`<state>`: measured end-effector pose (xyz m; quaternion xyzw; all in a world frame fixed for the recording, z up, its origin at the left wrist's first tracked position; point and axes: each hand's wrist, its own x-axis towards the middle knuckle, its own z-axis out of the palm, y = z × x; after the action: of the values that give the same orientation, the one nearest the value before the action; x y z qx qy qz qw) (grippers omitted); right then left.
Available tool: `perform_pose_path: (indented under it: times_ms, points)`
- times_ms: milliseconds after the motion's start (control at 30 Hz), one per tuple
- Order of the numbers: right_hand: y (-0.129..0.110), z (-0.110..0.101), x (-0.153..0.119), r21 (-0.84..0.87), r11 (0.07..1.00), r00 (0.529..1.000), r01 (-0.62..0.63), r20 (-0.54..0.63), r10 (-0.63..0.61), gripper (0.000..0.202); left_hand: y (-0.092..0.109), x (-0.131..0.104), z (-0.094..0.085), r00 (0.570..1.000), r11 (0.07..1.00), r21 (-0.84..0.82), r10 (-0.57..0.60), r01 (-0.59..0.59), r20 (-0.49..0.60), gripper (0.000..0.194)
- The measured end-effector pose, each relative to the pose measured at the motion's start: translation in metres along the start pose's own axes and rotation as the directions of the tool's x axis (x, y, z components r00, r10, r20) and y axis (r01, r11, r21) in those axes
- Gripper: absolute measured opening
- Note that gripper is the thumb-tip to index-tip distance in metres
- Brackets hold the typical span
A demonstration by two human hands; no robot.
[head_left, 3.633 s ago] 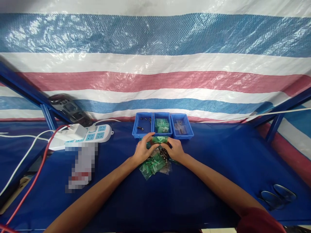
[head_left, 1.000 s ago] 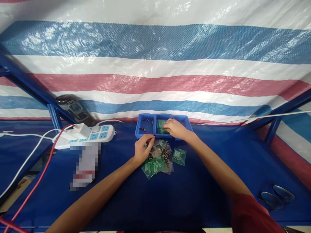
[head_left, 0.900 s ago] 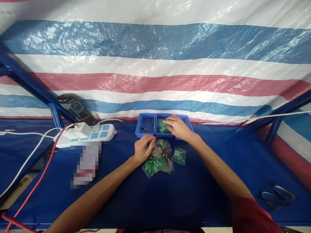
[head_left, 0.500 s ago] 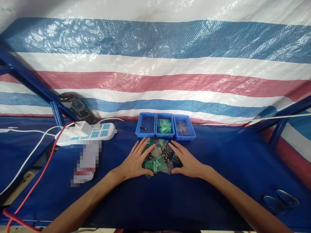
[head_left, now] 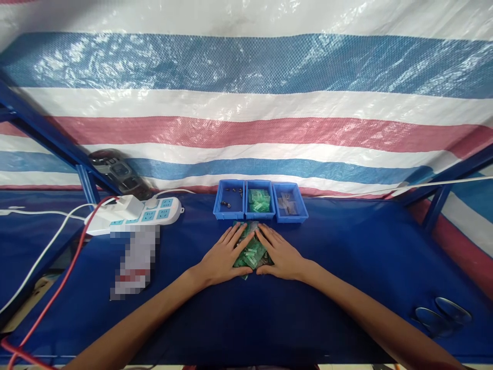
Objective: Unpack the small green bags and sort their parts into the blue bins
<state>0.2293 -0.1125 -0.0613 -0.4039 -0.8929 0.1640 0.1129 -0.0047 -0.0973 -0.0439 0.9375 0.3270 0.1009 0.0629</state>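
A pile of small green and clear plastic packets lies on the blue table in front of me. My left hand rests against its left side, fingers spread. From the right, my right hand presses in on the pile with its fingers apart, partly covering it. The tips of both hands nearly meet over the packets. Just beyond stand three blue bins: the left bin holds a few small dark parts, the middle bin green packets, the right bin clear packets.
A white power strip with plugs and cables sits at the back left, a blurred-out item in front of it. Behind it leans a dark packaged object. Eyeglasses lie at the right. A striped tarp hangs behind.
Both hands have moved inward toward each other, squeezing the pile into a narrower heap. The dark parts seen among the packets are now mostly covered.
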Motion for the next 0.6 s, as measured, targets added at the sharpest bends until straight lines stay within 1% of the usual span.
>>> perform_pose_path:
  times_ms: [100, 267, 367, 500, 600]
  points:
    - [-0.001, 0.005, 0.0, -0.027, 1.0, 0.998, -0.003, -0.058, 0.001, 0.093, 0.004, 0.002, 0.001, 1.0, 1.0, -0.021, -0.02, 0.02, 0.005, 0.079]
    - [-0.002, 0.006, 0.002, 0.014, 0.998, 0.991, -0.055, -0.118, 0.056, 0.09, 0.003, 0.005, 0.009, 0.997, 0.994, -0.076, -0.075, 0.074, -0.018, 0.081]
    - [-0.002, 0.005, 0.003, 0.049, 0.995, 0.986, -0.083, -0.139, 0.09, 0.077, 0.002, 0.007, 0.013, 0.995, 0.992, -0.088, -0.09, 0.087, -0.034, 0.076]
    - [-0.002, 0.005, 0.005, 0.1, 0.99, 0.976, -0.095, -0.186, 0.113, 0.059, 0.003, 0.012, 0.015, 0.992, 0.99, -0.094, -0.113, 0.107, -0.054, 0.064]
    - [0.0, 0.005, 0.007, 0.114, 0.991, 0.976, -0.063, -0.2, 0.085, 0.053, 0.005, 0.015, 0.015, 0.991, 0.988, -0.117, -0.112, 0.103, -0.076, 0.058]
